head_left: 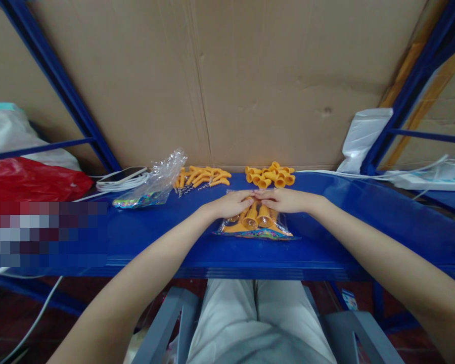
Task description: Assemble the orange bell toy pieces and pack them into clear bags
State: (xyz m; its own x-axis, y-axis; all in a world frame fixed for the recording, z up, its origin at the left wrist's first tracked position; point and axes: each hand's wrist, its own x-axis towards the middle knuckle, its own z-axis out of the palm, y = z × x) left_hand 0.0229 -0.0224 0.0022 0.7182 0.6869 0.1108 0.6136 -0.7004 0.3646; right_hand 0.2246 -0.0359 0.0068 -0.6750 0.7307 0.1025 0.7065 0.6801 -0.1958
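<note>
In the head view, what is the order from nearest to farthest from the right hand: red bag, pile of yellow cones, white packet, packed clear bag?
1. Packed clear bag: directly under the right hand.
2. Pile of yellow cones: just beyond the hand.
3. White packet: off to the right, farther back.
4. Red bag: at the far left.

free room rightward over the blue tabletop (375,202), yellow cones (272,175) (a low heap) ahead

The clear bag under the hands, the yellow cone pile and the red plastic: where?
Clear bag (264,234): head view, on its printed strip.
Yellow cone pile (271,176): head view, on middle cones.
Red plastic (36,182): head view, broad middle.
</note>
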